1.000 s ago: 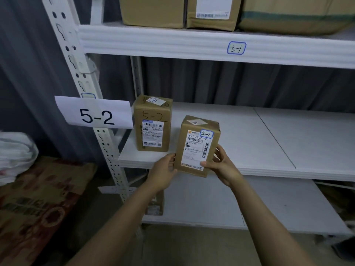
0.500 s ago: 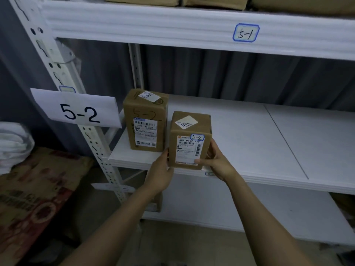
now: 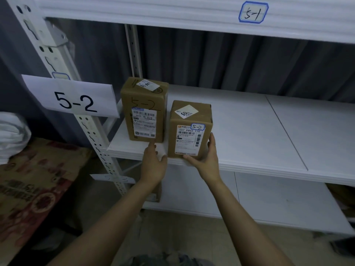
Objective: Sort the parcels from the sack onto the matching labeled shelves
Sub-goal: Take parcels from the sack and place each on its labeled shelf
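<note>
While the smaller parcel point(image 3: 189, 131) is standing upright at the front edge of the middle shelf point(image 3: 249, 131), near its left end, my right hand point(image 3: 206, 158) is grasping it. My fingers are lying up its right side, and my thumb is reaching across the bottom of its front face, under the shipping label. A blue-bordered tag reading 5-2 is sitting at the top right corner of that label.

My left hand point(image 3: 153, 162) is released and holding nothing, its fingers straight. The index fingertip is pointing at the bottom front edge of the taller parcel point(image 3: 145, 110). The thumb is lying close to the smaller parcel's lower left corner — whether it is touching, I cannot tell.

The taller parcel is standing just to the left and slightly further back, with 5-2 handwritten across its front.

A white 5-2 sign point(image 3: 71, 96) is hanging on the perforated upright point(image 3: 92, 129) at the shelf's left front corner. A 5-1 tag point(image 3: 253, 12) is showing on the front edge of the upper shelf point(image 3: 153, 10). Brown printed sacking point(image 3: 38, 173) is lying on the floor to the left.
</note>
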